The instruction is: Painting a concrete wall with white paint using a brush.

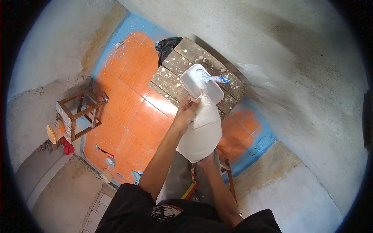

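A white, sack-like bag (204,132), seemingly plastic, is tilted in front of me with its narrow end over the near edge of a white plastic tray (216,92). My left hand (188,112) pinches that narrow end between thumb and fingers. My right hand (206,161) supports the wide end from below; most of its fingers are hidden behind the bag. In the tray lies whitish material, and a putty knife (218,79) with a blue-and-white handle rests across its far right rim. The contents of the bag cannot be seen.
The tray stands on a paint-spattered wooden plank table (172,74) by the wall. A black plastic bag (169,48) is at its far left corner. At left are an overturned wooden stool (83,112), a yellow-lidded tub (55,132), a tape roll (110,161) and a red-handled scraper (105,152).
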Available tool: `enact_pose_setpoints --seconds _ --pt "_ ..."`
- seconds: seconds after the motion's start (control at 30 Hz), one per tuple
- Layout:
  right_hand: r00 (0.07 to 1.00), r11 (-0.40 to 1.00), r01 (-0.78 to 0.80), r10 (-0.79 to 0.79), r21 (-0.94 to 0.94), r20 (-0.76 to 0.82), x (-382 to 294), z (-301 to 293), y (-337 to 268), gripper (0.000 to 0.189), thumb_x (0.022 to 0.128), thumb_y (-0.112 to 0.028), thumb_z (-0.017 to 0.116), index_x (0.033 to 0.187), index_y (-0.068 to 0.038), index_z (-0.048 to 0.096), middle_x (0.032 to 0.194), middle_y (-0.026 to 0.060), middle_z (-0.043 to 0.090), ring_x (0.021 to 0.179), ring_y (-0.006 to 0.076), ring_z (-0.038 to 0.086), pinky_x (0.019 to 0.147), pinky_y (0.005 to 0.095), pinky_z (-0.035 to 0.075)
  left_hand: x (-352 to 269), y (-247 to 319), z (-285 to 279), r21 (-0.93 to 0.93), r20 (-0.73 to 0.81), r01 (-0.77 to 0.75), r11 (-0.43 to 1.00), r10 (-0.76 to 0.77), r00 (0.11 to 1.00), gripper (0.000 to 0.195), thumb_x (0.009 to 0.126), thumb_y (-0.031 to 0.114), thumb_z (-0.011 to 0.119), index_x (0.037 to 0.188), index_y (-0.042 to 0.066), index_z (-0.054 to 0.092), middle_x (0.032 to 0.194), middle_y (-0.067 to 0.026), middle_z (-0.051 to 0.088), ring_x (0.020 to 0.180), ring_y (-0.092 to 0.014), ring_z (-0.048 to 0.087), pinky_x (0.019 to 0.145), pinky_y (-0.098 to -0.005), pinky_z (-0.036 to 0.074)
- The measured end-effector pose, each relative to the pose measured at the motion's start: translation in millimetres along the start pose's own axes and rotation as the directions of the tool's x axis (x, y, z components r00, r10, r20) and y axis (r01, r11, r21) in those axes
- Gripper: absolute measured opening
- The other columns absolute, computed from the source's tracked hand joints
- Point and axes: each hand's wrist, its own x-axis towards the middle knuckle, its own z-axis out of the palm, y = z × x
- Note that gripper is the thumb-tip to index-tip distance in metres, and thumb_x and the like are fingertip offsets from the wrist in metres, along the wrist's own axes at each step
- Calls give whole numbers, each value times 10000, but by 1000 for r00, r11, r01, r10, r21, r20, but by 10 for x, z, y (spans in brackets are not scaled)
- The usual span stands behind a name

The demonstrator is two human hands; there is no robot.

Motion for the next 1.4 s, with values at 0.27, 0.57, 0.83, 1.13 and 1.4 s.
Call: enact_pose_setpoints --seconds 0.27,0.57,0.83,1.13,1.4 --pt "993 999 1 -7 -49 -118 38 -69 82 614 1038 -515 359 1484 -93 381 1426 93 525 1261 294 560 1036 479 491 69 -63 -68 66 36 40 997 -43 998 141 1021 194 584 922 106 534 876 0 628 789 -67 577 682 -235 480" --pt "997 997 60 -62 -38 -42 98 -64 54 572 1061 -451 363 1496 -79 351 1433 102 507 1277 276 546 1054 438 484 -52 -139 -95 65 67 -43 997 38 997 158 1025 222 588 910 135 524 795 55 535 700 -40 479 624 -212 393" --pt "997 996 73 -71 59 -29 115 -60 33 580 1059 -457 369 1498 -79 350 1440 100 504 1283 271 541 1062 437 476 -266 -139 0 54 35 -175 983 173 984 171 1033 181 564 888 130 489 808 61 497 752 -25 419 672 -208 349" --pt "998 994 59 -60 92 9 233 -151 85 570 1059 -439 377 1489 -65 363 1440 107 505 1280 273 546 1066 439 472 -147 -138 -40 0 114 -192 981 191 975 178 1019 143 571 861 107 496 937 19 562 890 -64 458 849 -256 380" --pt "993 994 100 -97 44 -64 287 -129 77 570 1045 -500 371 1465 -118 420 1401 70 541 1246 264 570 1029 450 494 13 -222 -61 -16 130 -189 982 190 973 196 1020 146 569 845 104 491 958 10 587 832 -53 467 778 -235 398"
